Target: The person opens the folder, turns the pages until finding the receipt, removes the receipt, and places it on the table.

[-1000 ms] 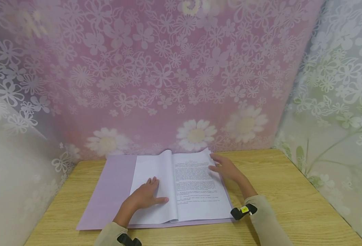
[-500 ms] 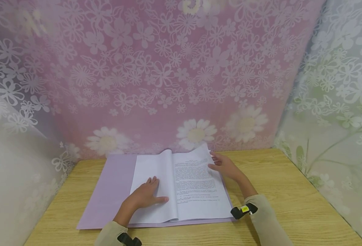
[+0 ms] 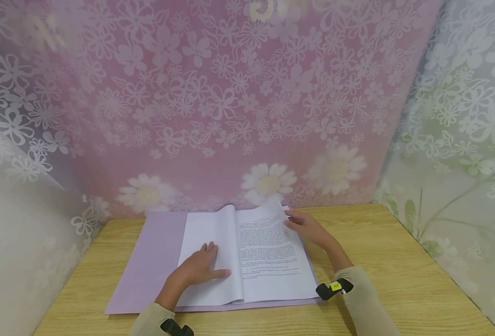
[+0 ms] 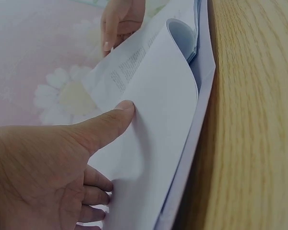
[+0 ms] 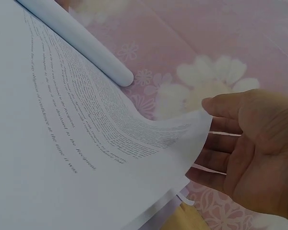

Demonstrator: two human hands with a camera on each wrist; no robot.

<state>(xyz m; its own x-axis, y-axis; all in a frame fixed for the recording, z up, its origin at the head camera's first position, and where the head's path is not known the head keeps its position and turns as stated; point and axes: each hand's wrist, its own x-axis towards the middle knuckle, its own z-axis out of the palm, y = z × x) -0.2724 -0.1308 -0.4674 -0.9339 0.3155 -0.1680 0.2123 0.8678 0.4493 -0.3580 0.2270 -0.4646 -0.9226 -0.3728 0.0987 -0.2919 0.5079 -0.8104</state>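
Note:
A lilac folder (image 3: 146, 261) lies spread on the table, with a stack of white paper in it. My left hand (image 3: 199, 267) rests on the turned-over blank sheets (image 3: 193, 228), thumb stretched toward the fold; the left wrist view shows this thumb (image 4: 108, 127) against the curved paper. At the far right corner of the printed page (image 3: 268, 261), my right hand (image 3: 310, 231) holds the raised corner. In the right wrist view the page (image 5: 134, 163) bends upward, its corner at my thumb tip and the other fingertips hidden behind its edge.
The wooden table (image 3: 399, 270) extends to both sides and in front of the folder. A pink flowered backdrop (image 3: 247, 116) rises right behind the folder's far edge. A pale flowered sheet (image 3: 466, 163) stands at the right. Turned pages form a roll (image 3: 227, 217) along the fold.
The printed page's far right corner has risen and bent leftward, separating from the sheets beneath. My right hand's fingers have drawn slightly closer together. The left hand has stayed still.

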